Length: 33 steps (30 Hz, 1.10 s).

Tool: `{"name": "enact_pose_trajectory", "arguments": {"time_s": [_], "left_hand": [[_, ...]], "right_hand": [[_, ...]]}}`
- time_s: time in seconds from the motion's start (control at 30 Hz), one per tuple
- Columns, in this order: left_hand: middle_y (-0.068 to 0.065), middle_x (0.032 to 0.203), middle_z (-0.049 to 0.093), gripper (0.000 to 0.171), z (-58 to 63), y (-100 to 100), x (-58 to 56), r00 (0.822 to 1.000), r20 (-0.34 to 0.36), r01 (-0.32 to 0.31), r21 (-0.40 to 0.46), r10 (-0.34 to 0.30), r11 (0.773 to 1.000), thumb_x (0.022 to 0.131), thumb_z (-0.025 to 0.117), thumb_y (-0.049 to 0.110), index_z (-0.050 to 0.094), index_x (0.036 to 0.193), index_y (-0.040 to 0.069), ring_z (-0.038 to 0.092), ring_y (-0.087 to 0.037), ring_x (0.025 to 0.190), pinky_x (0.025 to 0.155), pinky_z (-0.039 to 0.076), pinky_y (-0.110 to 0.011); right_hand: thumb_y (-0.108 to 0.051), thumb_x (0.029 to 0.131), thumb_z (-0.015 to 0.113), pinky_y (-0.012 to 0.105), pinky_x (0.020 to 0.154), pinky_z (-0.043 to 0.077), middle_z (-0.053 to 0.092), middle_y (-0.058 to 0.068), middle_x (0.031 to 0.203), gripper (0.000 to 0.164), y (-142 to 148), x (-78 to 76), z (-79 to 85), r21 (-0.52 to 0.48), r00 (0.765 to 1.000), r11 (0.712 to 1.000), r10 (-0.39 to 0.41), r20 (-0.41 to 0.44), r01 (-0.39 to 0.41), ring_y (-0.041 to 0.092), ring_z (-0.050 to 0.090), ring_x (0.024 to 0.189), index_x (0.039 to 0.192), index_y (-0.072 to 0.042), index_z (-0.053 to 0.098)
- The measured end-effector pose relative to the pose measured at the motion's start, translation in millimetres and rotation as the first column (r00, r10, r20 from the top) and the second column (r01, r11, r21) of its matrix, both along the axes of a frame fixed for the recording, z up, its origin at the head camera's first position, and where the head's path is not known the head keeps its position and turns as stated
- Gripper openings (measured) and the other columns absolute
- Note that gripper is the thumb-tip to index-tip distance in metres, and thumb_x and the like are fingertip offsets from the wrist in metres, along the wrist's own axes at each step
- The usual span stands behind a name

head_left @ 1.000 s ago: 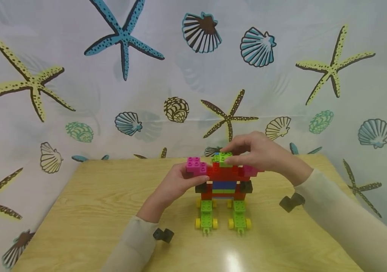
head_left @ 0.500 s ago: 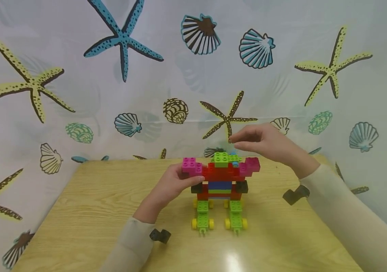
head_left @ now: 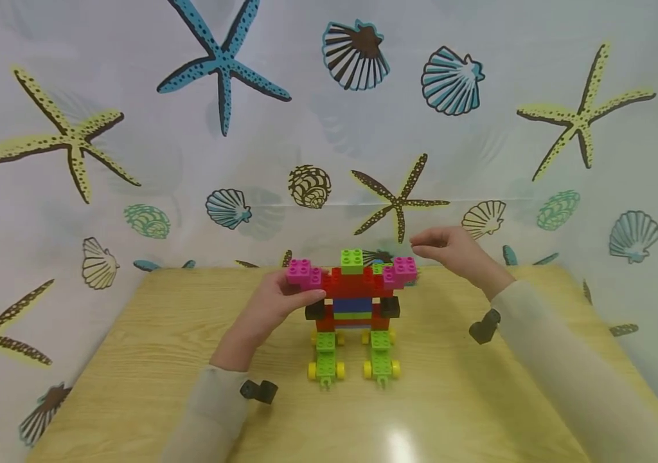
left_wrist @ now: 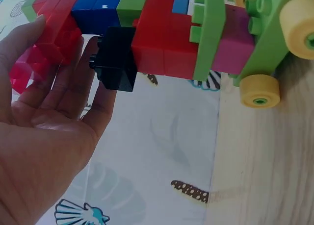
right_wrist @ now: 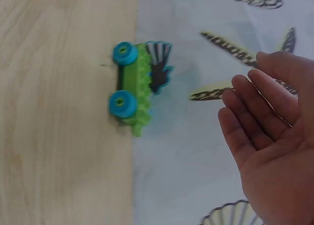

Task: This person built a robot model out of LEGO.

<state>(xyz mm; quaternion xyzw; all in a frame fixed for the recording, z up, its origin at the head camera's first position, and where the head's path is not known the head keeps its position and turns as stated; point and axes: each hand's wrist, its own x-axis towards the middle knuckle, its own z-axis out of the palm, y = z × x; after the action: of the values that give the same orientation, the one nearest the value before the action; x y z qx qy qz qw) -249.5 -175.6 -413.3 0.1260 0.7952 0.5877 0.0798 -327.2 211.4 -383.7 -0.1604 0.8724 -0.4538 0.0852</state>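
A robot-like figure of toy building blocks point(head_left: 352, 305) stands on green feet with yellow wheels point(head_left: 381, 369), a lime block point(head_left: 352, 261) at its top. My left hand point(head_left: 268, 307) grips its left-side arm of red and pink blocks point(head_left: 304, 272), thumb in front and fingers behind. In the left wrist view that hand point(left_wrist: 54, 122) lies beside a black block point(left_wrist: 115, 58) on the figure's side. My right hand point(head_left: 457, 253) hovers right of the pink block point(head_left: 405, 269), fingers loosely bent and holding nothing; the right wrist view shows its palm point(right_wrist: 274, 132) bare.
Behind the figure, a green wheeled base point(right_wrist: 135, 83) with blue wheels stands near the table's far edge, mostly hidden in the head view. A cloth with starfish and shells point(head_left: 248, 128) hangs behind the wooden table point(head_left: 178, 334).
My right hand has let go of the lime block on top, risen, then moved down to the figure's right. The figure has shifted left with my left hand still gripping it.
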Motion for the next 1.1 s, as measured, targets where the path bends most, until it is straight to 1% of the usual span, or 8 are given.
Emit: {"name": "enact_pose_trajectory", "arguments": {"time_s": [0.1,0.23,0.3,0.37,0.47,0.67,0.9,1.1], "left_hand": [[-0.009,0.150,0.074,0.052,0.0,-6.1,-2.4,1.000,-0.001,-0.009,0.018,0.009,1.000,0.101,0.085,0.032,0.071,0.149,0.017,0.070,-0.032,0.138,0.120,0.058,-0.050],[-0.008,0.152,0.073,0.053,3.0,-14.0,-4.2,1.000,-0.011,-0.011,0.059,0.012,0.998,0.103,0.084,0.031,0.069,0.152,0.018,0.070,-0.027,0.139,0.117,0.060,-0.037],[-0.007,0.149,0.074,0.053,6.0,-19.0,-4.3,0.999,-0.024,-0.024,0.069,0.026,0.997,0.104,0.082,0.031,0.068,0.153,0.018,0.071,-0.023,0.136,0.113,0.060,-0.029],[-0.006,0.144,0.075,0.050,9.4,-24.8,-3.8,0.998,-0.043,-0.039,0.082,0.043,0.996,0.105,0.081,0.029,0.068,0.152,0.016,0.072,-0.019,0.130,0.109,0.060,-0.023],[0.000,0.135,0.076,0.045,14.4,-33.0,-2.7,0.995,-0.076,-0.064,0.084,0.071,0.994,0.106,0.080,0.028,0.070,0.147,0.013,0.074,-0.015,0.123,0.105,0.061,-0.020],[0.011,0.126,0.079,0.040,21.3,-43.0,1.4,0.991,-0.115,-0.059,0.114,0.072,0.992,0.107,0.078,0.021,0.071,0.144,0.006,0.075,-0.012,0.119,0.105,0.062,-0.021],[0.011,0.125,0.079,0.040,22.7,-46.6,3.4,0.991,-0.119,-0.050,0.126,0.065,0.991,0.107,0.077,0.019,0.071,0.144,0.004,0.075,-0.012,0.118,0.105,0.061,-0.021],[0.011,0.126,0.079,0.041,22.9,-49.6,5.2,0.991,-0.114,-0.057,0.114,0.070,0.992,0.107,0.078,0.021,0.071,0.144,0.005,0.075,-0.012,0.119,0.105,0.062,-0.021]], "right_hand": [[-0.031,0.114,0.067,0.064,0.129,0.045,0.065,0.018,0.159,0.046,-0.3,-7.2,-18.0,-0.014,0.999,1.000,-0.025,0.029,0.025,0.041,0.059,0.150,0.151,-0.004,0.068],[-0.029,0.114,0.066,0.064,0.129,0.045,0.064,0.021,0.160,0.046,-0.3,-15.9,-37.9,-0.006,0.997,0.998,-0.064,0.038,0.064,0.043,0.057,0.152,0.152,-0.003,0.067],[-0.028,0.114,0.066,0.063,0.128,0.047,0.066,0.021,0.158,0.045,-0.1,-20.7,-47.0,0.013,0.996,0.997,-0.082,0.038,0.082,0.043,0.058,0.151,0.151,-0.003,0.067],[-0.026,0.113,0.067,0.061,0.127,0.049,0.067,0.022,0.156,0.045,0.8,-24.7,-55.0,0.036,0.995,0.995,-0.094,0.029,0.093,0.044,0.059,0.150,0.151,-0.002,0.067],[-0.024,0.112,0.068,0.060,0.126,0.050,0.066,0.024,0.156,0.045,2.6,-29.4,-65.0,0.072,0.994,0.992,-0.110,0.017,0.108,0.045,0.060,0.148,0.152,-0.002,0.066],[-0.023,0.110,0.069,0.060,0.125,0.051,0.062,0.026,0.160,0.049,3.2,-36.3,-77.1,0.101,0.995,0.990,-0.102,0.016,0.100,0.048,0.061,0.146,0.153,-0.001,0.064],[-0.022,0.106,0.074,0.060,0.130,0.046,0.062,0.024,0.161,0.050,-4.0,-41.1,-81.9,0.131,0.997,0.989,-0.072,0.026,0.068,0.046,0.058,0.150,0.151,-0.002,0.066],[-0.023,0.104,0.077,0.059,0.131,0.045,0.062,0.022,0.161,0.046,-10.0,-38.3,-82.5,0.166,0.998,0.985,-0.054,0.033,0.048,0.044,0.059,0.148,0.145,-0.004,0.072]]}}
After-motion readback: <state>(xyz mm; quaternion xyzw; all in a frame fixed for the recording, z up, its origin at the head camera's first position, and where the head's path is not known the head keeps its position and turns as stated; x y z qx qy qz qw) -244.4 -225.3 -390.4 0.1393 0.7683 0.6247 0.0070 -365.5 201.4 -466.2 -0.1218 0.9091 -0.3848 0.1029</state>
